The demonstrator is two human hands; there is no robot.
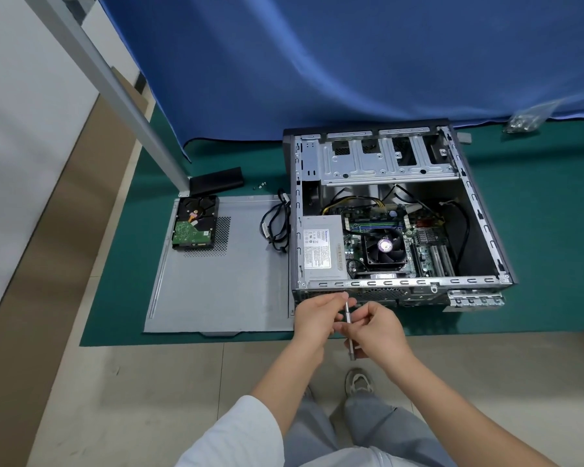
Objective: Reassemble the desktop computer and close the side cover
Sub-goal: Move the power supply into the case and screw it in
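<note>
The open desktop case [486,230] lies on its side on the green mat, showing the power supply [321,246], CPU fan [385,246] and motherboard. Its grey side cover [223,281] lies flat to the left, with a hard drive [194,225] resting on its far corner. At the case's near edge, my right hand [378,332] grips a slim silver screwdriver [349,328], whose tip points at the case's rear panel. My left hand [314,318] pinches the screwdriver's shaft near the tip.
A loose black cable bundle [277,224] lies between cover and case. A black bracket [216,180] and two small screws [260,186] sit behind the cover. A bag of screws [526,117] lies far right. A grey metal post [122,96] slants down at left; blue cloth hangs behind.
</note>
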